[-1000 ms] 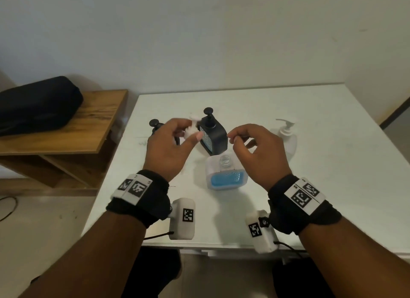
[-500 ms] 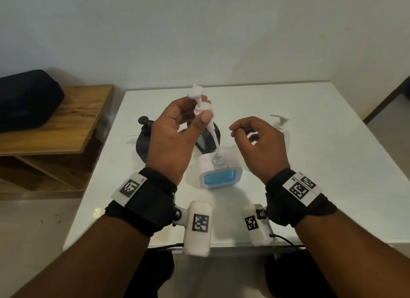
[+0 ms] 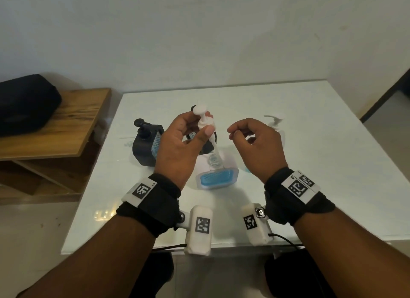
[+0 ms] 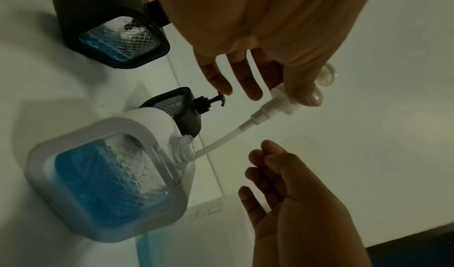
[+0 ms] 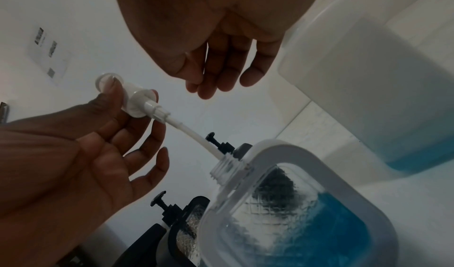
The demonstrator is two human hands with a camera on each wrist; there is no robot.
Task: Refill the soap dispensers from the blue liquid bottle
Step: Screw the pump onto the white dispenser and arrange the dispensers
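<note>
Pump [image 3: 205,122] pinched at collar by left hand [image 3: 179,149], thumb and forefinger; tube end in or at open neck of white dispenser [image 3: 218,175]. Right hand [image 3: 255,147] beside neck, fingers loosely curled, holding nothing. Blue liquid bottle [image 5: 383,88] just right of dispenser. Best handled straight along neck axis, slowly, letting tube drip inside; steadying dispenser body with free hand advisable.

— What's the left hand [image 5: 81,154] doing?
— It pinches a white pump [image 5: 137,100] by its collar; the pump's tube [image 5: 196,135] slants down into the clear neck of the white dispenser [image 5: 331,203], which is part full of blue liquid.
— And the right hand [image 5: 216,43]?
— It hovers above, fingers [image 5: 228,71] loosely curled, holding nothing.
— Anything else?
— Two black dispensers [image 5: 176,218] behind, and a pale bottle [image 5: 368,96] with blue liquid at its base.
</note>
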